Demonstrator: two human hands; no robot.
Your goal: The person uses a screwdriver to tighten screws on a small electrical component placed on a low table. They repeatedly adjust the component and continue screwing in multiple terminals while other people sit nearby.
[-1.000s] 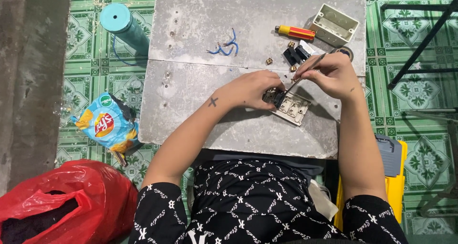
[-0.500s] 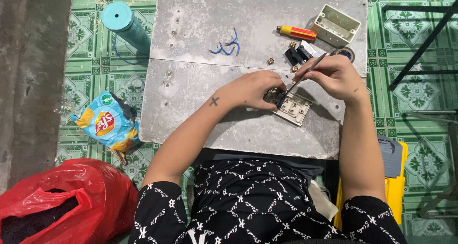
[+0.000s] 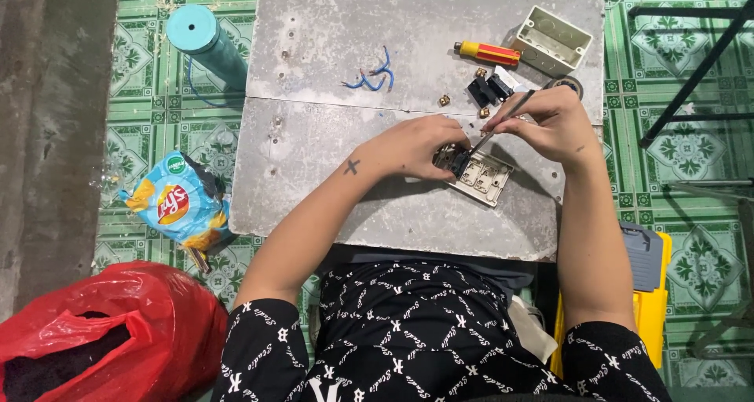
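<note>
On a grey stone slab (image 3: 330, 72), my left hand (image 3: 416, 144) grips a small black switch module (image 3: 454, 161) at the edge of a beige switch plate (image 3: 487, 177). My right hand (image 3: 542, 123) pinches a thin dark screwdriver (image 3: 503, 122), its tip set into the black module. Both hands sit close together over the plate, near the slab's right side.
Beyond my hands lie a red and yellow screwdriver (image 3: 488, 53), a beige wall box (image 3: 552, 41), black modules (image 3: 487, 90), brass screws (image 3: 444, 100) and blue wire (image 3: 373, 77). A teal tube (image 3: 206, 42), a snack bag (image 3: 177, 204) and a red plastic bag (image 3: 102, 331) lie on the green tiles at left; a yellow case (image 3: 652, 292) at right.
Almost nothing differs; both hands stay on the module and the thin screwdriver, with only a slight shift of the fingers.
</note>
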